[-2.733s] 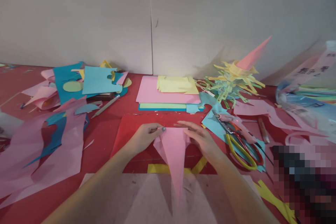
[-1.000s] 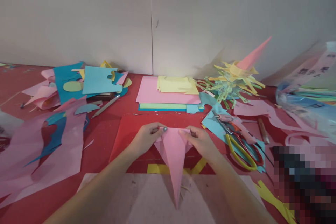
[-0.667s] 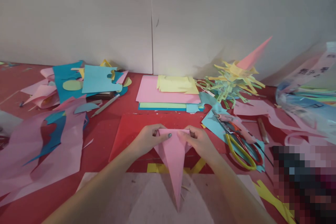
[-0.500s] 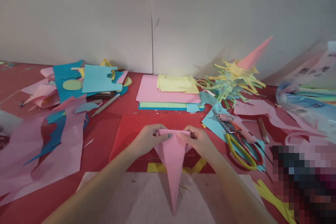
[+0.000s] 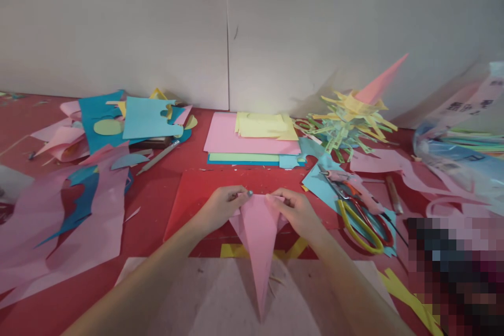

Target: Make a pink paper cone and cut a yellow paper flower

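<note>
Left hand (image 5: 220, 208) and right hand (image 5: 296, 211) each pinch a top corner of the pink paper (image 5: 258, 244), a long point lying on the red mat (image 5: 189, 200); advisable to level both corners and align edges before creasing, since the layers seemingly overlap.

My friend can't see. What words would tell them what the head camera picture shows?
The left hand and right hand pinch the top corners of a pink paper triangle whose tip points toward the person, over a red mat. Scissors lie to the right, stacked coloured sheets behind.
</note>
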`<act>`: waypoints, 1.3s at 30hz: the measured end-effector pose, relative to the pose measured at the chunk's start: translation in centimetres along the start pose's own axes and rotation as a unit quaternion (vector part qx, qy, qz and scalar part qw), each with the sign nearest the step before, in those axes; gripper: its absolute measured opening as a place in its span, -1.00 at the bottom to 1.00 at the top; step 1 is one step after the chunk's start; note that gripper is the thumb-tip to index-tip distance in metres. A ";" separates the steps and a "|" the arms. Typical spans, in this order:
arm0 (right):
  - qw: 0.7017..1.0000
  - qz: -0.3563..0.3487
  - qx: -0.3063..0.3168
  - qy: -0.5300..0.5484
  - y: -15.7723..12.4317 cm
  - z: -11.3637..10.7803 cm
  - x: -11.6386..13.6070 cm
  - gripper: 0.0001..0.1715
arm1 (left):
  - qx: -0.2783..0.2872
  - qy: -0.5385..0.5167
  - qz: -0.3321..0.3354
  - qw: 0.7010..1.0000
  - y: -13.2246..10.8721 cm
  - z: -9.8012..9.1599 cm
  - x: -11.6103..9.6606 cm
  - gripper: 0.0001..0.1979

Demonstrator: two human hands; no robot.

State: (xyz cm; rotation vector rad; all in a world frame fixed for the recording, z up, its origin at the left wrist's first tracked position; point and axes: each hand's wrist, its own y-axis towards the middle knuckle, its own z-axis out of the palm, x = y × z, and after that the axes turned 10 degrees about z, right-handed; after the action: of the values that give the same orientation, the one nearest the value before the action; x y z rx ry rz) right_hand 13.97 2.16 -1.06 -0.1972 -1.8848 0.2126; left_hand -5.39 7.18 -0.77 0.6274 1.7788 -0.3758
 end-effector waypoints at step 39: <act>0.999 -0.024 -0.014 0.037 0.1 1.1 0.7 -0.67 | -0.043 -0.047 -0.011 0.998 0.0 0.0 0.1 -0.74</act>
State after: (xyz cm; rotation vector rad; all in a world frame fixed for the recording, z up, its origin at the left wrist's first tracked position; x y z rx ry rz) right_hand 12.72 2.41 -0.77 -0.1759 -1.8185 0.1439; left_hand -5.37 7.23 -0.87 0.5224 1.7033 -0.3359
